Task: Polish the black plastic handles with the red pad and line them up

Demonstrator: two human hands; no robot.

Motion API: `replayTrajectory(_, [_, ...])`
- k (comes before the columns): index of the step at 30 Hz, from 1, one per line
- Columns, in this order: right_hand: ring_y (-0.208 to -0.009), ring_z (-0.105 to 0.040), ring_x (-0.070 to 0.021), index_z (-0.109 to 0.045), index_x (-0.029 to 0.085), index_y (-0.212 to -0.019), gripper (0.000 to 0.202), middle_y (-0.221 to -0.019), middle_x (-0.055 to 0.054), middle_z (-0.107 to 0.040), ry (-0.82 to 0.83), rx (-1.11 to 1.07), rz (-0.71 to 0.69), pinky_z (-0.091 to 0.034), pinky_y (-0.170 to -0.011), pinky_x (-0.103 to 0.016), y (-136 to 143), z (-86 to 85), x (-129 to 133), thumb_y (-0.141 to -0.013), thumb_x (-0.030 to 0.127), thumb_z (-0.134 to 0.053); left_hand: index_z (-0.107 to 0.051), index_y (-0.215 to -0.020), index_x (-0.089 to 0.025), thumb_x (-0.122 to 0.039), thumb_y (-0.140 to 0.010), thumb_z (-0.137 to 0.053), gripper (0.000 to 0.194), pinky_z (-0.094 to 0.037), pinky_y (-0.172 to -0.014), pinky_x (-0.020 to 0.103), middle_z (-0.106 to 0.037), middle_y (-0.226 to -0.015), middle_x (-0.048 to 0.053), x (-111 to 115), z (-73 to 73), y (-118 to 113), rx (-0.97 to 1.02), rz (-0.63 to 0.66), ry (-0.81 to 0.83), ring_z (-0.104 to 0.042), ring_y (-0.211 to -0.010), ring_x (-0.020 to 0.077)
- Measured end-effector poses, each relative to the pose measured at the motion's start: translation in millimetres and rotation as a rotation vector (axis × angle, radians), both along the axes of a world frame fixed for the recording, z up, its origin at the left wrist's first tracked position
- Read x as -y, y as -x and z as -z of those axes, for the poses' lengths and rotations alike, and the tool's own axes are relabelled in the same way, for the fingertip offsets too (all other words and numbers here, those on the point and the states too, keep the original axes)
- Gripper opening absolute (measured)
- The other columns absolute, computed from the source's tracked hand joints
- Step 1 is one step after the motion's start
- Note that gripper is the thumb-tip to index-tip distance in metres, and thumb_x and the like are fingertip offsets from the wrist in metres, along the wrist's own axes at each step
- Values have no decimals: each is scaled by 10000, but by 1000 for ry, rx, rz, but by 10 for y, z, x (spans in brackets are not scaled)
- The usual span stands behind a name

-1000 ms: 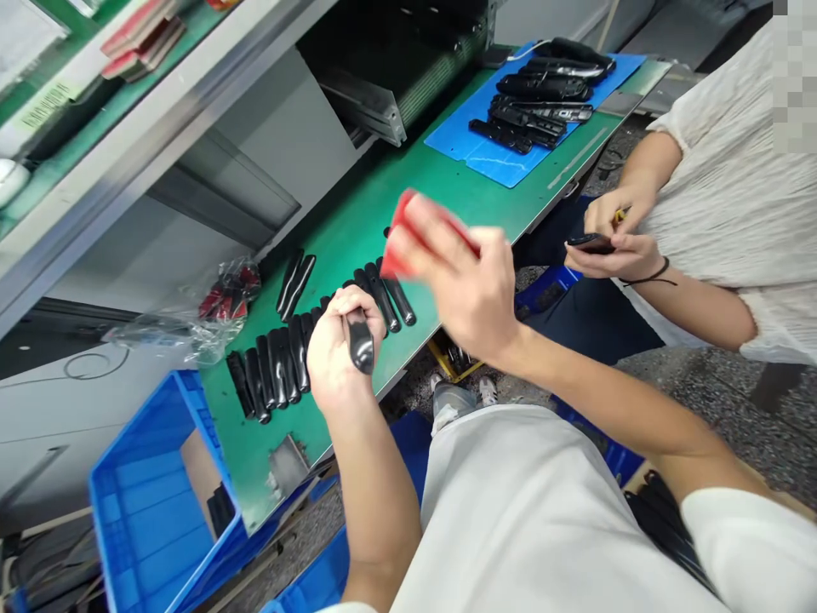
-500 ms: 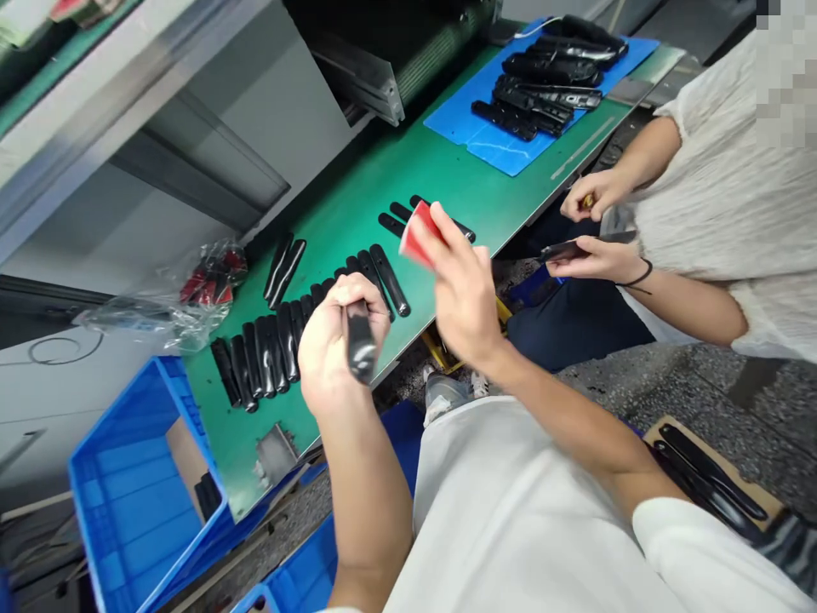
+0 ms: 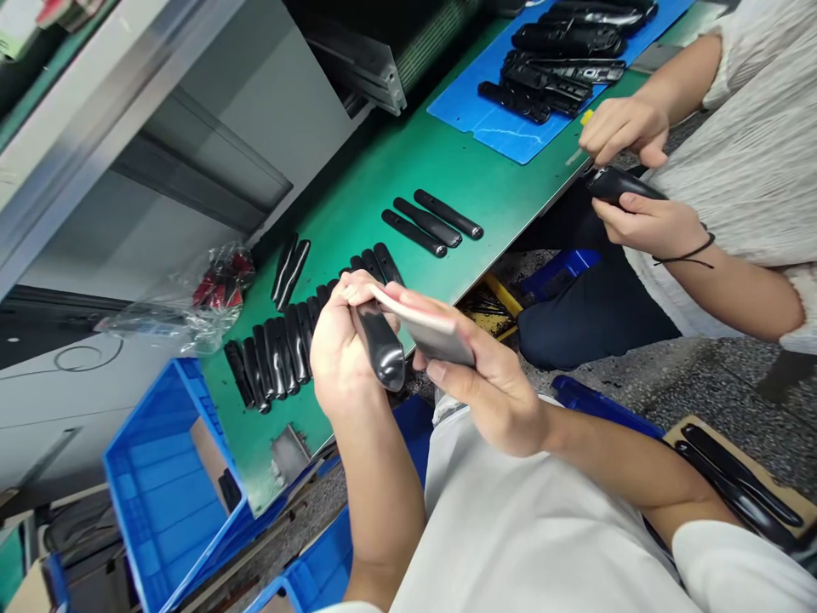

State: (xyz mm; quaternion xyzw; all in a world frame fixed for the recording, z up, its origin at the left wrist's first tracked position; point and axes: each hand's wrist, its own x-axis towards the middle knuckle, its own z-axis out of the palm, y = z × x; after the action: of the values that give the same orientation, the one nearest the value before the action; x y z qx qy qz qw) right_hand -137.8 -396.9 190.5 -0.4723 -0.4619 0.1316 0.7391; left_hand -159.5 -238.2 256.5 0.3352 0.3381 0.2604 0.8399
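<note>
You have a green mat (image 3: 357, 196) running from the lower left toward the upper right of the frame. A row of black handles (image 3: 281, 349) lies side by side on it at centre left, with a loose pair (image 3: 290, 271) just above them and three more (image 3: 432, 222) set apart at centre. A blue mat (image 3: 485, 128) at the upper right carries a pile of black casings (image 3: 562, 60). A clear plastic bag (image 3: 191, 298) with red pieces sits at the left. A blue crate (image 3: 159, 494) stands at the lower left. At the right edge a co-worker in a white top (image 3: 759, 153) sits at the bench.
</note>
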Motion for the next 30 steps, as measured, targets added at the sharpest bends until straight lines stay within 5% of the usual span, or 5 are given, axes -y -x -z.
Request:
replayTrajectory(5, [-1025, -664, -184, -545, 344, -1438, 469, -1537, 3, -517, -42, 687, 169, -558, -762, -368, -18, 317, 195, -994, 269, -416, -478, -831, -204, -159, -991, -458, 167, -493, -640, 166, -518, -703, -36, -280, 605, -341, -360, -23, -393, -531, -596, 62])
replayTrajectory(13, [-1195, -564, -266, -404, 305, -1549, 717, -1602, -77, -411, 224, 269, 397, -516, -935, -491, -24, 727, 739, -884, 40, -439, -447, -1388, -147, -58, -799, -687, 642, -237, -1181, 472, -412, -1517, 209, -436, 1684, -1216, -778, -91, -881, -305, -1470, 329])
replayTrajectory(17, [-1304, -539, -286, -413, 290, -1544, 710, -1595, -99, -412, 286, 206, 420, -491, -1024, -521, 28, 794, 902, -884, 27, -435, -563, -1315, -151, 1, -847, -618, 495, -122, -1226, 525, -279, -1635, 150, -608, 1724, -1351, -780, -38, -1040, -116, -1543, 322])
replayTrajectory(23, [-1389, -521, -273, -422, 325, -1533, 665, -1568, -72, -464, 372, 156, 511, -452, -1122, -529, 41, 793, 1034, -929, 48, -417, -604, -1285, -152, -332, -955, -649, 378, -525, -976, 488, -585, -1336, 115, -886, 1623, -1858, -704, 12, -885, -608, -1158, 258])
replayTrajectory(30, [-1352, -551, -252, -516, 357, -1465, 529, -1539, -52, -500, 337, -121, 521, -528, -1080, -441, 129, 746, 1060, -976, 162, -461, -556, -849, -139, -171, -887, -714, 165, -458, -773, 287, -611, -802, -1, -900, 1224, -2003, -463, 81, -537, -619, -783, 132])
